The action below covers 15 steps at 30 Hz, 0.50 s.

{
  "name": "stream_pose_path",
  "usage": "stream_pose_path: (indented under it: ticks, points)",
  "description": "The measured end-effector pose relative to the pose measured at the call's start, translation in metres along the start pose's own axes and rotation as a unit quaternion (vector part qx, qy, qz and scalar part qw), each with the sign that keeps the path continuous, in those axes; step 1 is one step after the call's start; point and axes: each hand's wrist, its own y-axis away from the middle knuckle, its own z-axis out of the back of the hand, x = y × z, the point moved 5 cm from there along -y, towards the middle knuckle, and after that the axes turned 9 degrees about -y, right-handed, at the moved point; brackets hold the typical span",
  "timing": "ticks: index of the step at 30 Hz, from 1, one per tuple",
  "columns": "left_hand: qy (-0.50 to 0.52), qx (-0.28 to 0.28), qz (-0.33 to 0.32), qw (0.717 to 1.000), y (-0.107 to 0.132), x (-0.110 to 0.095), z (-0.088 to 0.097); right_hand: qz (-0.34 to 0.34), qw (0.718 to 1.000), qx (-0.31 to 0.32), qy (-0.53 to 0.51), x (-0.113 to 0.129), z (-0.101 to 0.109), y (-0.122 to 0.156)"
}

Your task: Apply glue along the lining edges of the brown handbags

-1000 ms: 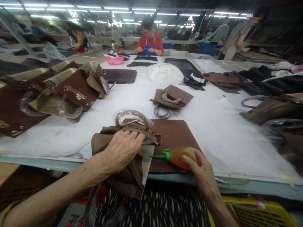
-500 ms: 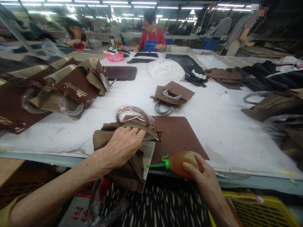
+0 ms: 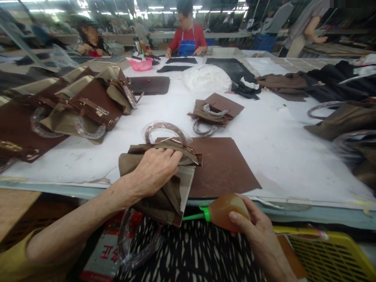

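My left hand is closed over the edge of a partly assembled brown handbag, its fingertips hidden inside the fold. One plastic-wrapped handle arches above the bag; another wrapped handle hangs down over my lap. In my right hand is a squeeze bottle of amber liquid, lying nearly level. Its green nozzle points left, the tip at the bag's pale lower edge; whether it touches I cannot tell. A flat brown panel lies under and right of the bag.
Several brown bags stand at left, and more bag pieces lie at right. Beyond are another bag part, a white plastic bundle and a pink basket. A yellow crate sits below the table. Co-workers are across the table.
The bottle's nozzle has moved down along the bag's pale edge to its lower corner. My left hand keeps its hold. The whole view has shifted slightly.
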Motion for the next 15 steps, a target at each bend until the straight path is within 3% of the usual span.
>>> stream_pose_path:
  ticks: [9, 15]
  points:
    - [-0.005, -0.007, 0.002, 1.0, 0.0, 0.001, 0.0, 0.036, 0.998, -0.051, 0.013, 0.002, 0.007, 0.001]
    - [-0.013, -0.033, 0.001, 0.999, 0.0, 0.0, 0.001, 0.048, 0.998, -0.041, 0.01, -0.007, 0.005, 0.002]
